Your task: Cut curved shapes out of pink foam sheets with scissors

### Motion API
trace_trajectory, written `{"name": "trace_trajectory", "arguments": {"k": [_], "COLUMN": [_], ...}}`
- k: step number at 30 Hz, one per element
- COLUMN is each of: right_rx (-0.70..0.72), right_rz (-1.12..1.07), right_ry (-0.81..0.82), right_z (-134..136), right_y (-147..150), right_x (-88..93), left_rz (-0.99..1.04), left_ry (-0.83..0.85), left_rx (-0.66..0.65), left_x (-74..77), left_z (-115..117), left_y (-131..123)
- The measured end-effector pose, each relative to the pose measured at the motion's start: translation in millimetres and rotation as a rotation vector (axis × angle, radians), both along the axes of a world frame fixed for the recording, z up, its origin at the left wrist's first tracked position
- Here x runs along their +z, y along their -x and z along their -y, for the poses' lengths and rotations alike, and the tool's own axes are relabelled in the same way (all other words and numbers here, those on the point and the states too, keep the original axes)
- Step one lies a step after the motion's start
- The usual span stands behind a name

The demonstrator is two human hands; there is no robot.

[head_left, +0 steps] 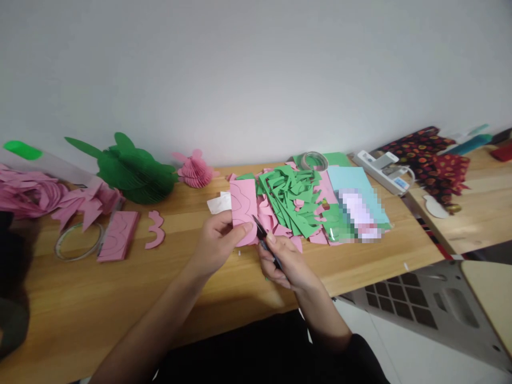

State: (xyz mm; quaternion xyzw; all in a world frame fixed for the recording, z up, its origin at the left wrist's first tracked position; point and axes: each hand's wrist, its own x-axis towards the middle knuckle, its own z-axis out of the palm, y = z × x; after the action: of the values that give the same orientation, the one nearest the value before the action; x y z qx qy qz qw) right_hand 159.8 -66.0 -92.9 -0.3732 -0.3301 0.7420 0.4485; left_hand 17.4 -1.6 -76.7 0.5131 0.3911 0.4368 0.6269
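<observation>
My left hand (220,240) is closed on a pink paper piece (243,205) with a curvy outline drawn on it, thumb in front. In my right hand (286,258) is a dark pair of scissors (261,230), its blades at the lower right edge of the paper. Behind both hands spreads a heap of green paper scraps (290,194), with pink scraps around and under it. To the left lie a cut wavy pink shape (155,230) and a stack of pink paper (119,236) marked with the same kind of outline.
A green honeycomb paper figure (136,170) and a smaller pink one (196,169) stand by the wall. Tape rolls (314,161) lie at the back and at left. Light blue paper (356,178), a white power strip (382,170) and patterned cloth (430,160) are at right.
</observation>
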Motion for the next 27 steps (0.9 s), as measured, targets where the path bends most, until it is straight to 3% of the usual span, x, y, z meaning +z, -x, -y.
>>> {"name": "trace_trajectory", "arguments": {"k": [8,27], "right_rx": [0.022,0.023], "right_rz": [0.043,0.031], "right_ry": [-0.046,-0.022], "right_z": [1.6,1.9], "right_y": [-6.5,-6.2], "right_x": [0.8,2.0], "left_rz": [-0.031,-0.075], "left_ry": [-0.030,-0.074], "left_rx": [-0.093,-0.095], "left_x": [8.5,11.7], "left_z": [-4.7,-2.9], "left_y": [3.9,2.7]}}
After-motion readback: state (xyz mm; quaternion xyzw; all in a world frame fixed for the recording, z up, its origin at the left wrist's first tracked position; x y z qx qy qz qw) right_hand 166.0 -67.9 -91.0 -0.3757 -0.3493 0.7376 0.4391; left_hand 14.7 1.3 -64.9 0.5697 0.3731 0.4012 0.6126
